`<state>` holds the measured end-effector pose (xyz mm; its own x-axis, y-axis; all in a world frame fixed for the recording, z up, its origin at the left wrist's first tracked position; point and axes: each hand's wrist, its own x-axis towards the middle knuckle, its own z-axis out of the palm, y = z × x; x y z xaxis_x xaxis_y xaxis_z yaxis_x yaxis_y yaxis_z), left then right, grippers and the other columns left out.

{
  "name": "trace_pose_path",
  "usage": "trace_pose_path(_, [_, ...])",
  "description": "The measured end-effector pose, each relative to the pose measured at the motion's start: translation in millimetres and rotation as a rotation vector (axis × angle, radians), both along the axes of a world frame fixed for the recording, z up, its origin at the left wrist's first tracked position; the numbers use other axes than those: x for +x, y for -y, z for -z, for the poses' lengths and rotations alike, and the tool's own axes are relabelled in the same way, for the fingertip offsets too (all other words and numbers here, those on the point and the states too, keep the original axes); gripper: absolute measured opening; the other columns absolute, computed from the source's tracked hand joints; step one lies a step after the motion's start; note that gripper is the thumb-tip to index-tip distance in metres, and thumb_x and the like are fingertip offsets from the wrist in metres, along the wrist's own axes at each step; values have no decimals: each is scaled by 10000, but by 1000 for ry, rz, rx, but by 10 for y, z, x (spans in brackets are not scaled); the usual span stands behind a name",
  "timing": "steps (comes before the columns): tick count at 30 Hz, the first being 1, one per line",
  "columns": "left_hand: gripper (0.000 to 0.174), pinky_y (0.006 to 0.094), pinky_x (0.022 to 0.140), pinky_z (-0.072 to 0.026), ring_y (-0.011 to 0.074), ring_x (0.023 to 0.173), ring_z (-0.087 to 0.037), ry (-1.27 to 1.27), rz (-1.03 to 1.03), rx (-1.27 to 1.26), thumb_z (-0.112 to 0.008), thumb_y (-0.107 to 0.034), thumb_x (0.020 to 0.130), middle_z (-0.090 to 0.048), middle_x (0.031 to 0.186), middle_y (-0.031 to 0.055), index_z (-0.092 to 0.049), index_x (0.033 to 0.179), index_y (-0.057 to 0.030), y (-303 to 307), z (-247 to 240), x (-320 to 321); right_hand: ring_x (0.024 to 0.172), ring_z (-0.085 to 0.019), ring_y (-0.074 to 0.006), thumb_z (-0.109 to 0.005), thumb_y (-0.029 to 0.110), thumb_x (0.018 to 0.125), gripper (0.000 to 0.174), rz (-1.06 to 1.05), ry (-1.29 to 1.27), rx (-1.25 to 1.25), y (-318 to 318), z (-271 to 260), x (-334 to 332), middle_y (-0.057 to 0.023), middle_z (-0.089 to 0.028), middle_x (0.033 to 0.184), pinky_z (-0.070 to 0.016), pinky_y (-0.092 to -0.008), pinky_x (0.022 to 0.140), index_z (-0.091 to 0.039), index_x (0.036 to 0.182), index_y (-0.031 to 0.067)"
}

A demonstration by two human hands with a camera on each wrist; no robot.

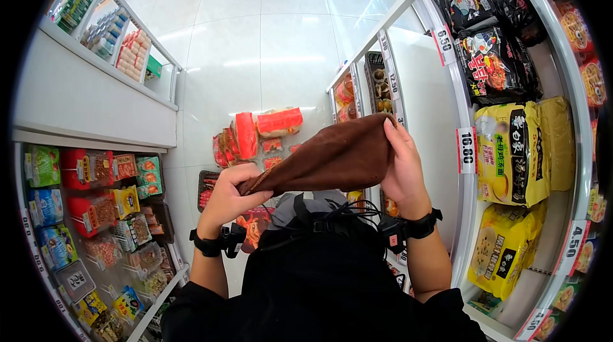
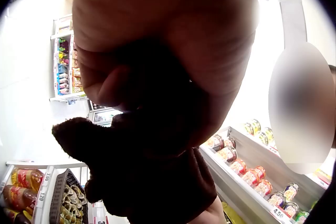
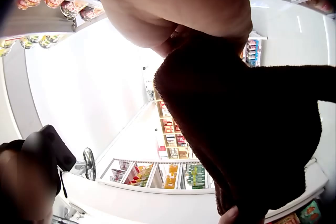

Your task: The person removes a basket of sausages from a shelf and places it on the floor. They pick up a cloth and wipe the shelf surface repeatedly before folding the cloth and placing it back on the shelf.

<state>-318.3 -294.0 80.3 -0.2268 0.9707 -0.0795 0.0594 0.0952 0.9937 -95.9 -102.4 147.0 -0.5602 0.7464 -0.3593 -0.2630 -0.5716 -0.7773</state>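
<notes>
A dark brown cloth [image 1: 329, 157] is stretched between both hands in front of the body, above the floor. My left hand [image 1: 230, 194] pinches its narrow, bunched end between thumb and fingers. At the wider end, my right hand [image 1: 407, 166] grips the upper corner, thumb on the near face and the other fingers mostly behind the fabric. In the left wrist view the cloth [image 2: 157, 187] hangs below the hand as a dark, shadowed shape. The right wrist view shows the cloth [image 3: 247, 129] spread downward from the fingers, with a fuzzy edge.
Red packages [image 1: 246, 137] sit beyond the cloth, low near the tiled floor [image 1: 223, 48]. On the right, a shelf holds yellow noodle packs [image 1: 511, 150] and black noodle packs [image 1: 495, 64] behind price tags. Hanging snack bags [image 1: 89, 169] fill the left rack. A white shelf end [image 1: 421, 86] stands close to the right hand.
</notes>
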Motion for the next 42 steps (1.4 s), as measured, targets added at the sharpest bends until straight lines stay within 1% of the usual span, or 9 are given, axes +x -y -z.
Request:
trace_pose_path(7, [187,273,555,-308,123,605,-415,-1,3,-9,-743,-88,666,-463,674,19,-611,772,-8,17,-43,3,967,-613,-128,-459,190,995,236,-18,-12,38,-10,-14,33,-51,-637,1070,-493,-283,864,-558,1133,26])
trace_pose_path(13, [238,251,780,-423,149,856,-556,0,-18,192,-719,-91,677,-599,945,36,-655,880,15,-7,-77,-16,978,-612,-132,-456,187,996,242,-23,-11,33,1,-24,8,-59,-636,1080,-484,-276,877,-558,1142,22])
trace_pose_path(16, [457,288,889,-451,179,1026,-582,673,1,-12,-650,-115,769,-596,1163,110,-553,1166,88,129,-23,-57,988,-609,-130,-451,192,998,249,-18,-25,18,20,-43,-24,-59,-636,1084,-472,-274,894,-557,1142,18])
trace_pose_path(19, [497,313,920,-458,196,1057,-588,914,-57,41,-652,-121,793,-600,1162,139,-505,1225,75,130,-10,22,1034,-596,-141,-446,185,998,264,-37,-69,-26,19,-51,-19,-72,-625,1124,-462,-284,913,-545,1169,11])
trace_pose_path(23, [535,402,980,-435,294,1160,-535,1037,-134,47,-579,-216,834,-558,1227,196,-454,1268,70,159,61,75,1107,-562,-154,-440,163,990,310,-122,-130,-116,-1,-108,-4,-86,-587,1208,-448,-301,945,-493,1255,12])
trace_pose_path(29, [553,448,1049,-373,314,1220,-488,1399,-59,262,-459,-324,909,-467,1367,180,-412,1342,17,292,435,24,1204,-498,-189,-481,48,923,498,-297,-135,-49,9,-117,56,-89,-497,1327,-418,-340,1001,-343,1402,28])
trace_pose_path(33, [566,439,1044,-368,303,1214,-488,1367,-47,310,-471,-338,912,-492,1336,163,-403,1349,14,343,475,6,1237,-470,-206,-479,-13,881,573,-314,-108,1,-6,-107,58,-91,-478,1342,-415,-358,1010,-307,1426,35])
trace_pose_path(38, [620,438,1061,-357,308,1221,-480,1525,-283,255,-461,-444,917,-479,1353,157,-395,1367,-22,292,424,25,1247,-461,-213,-477,-37,860,621,-300,-173,-110,2,-156,64,-92,-462,1357,-415,-360,1011,-275,1442,43])
trace_pose_path(42, [581,421,1047,-385,301,1222,-481,1489,-257,219,-511,-391,909,-489,1336,156,-409,1355,-32,194,222,99,1243,-469,-214,-483,-60,851,655,-324,-193,-114,-11,-105,63,-93,-466,1357,-412,-369,1014,-249,1452,49])
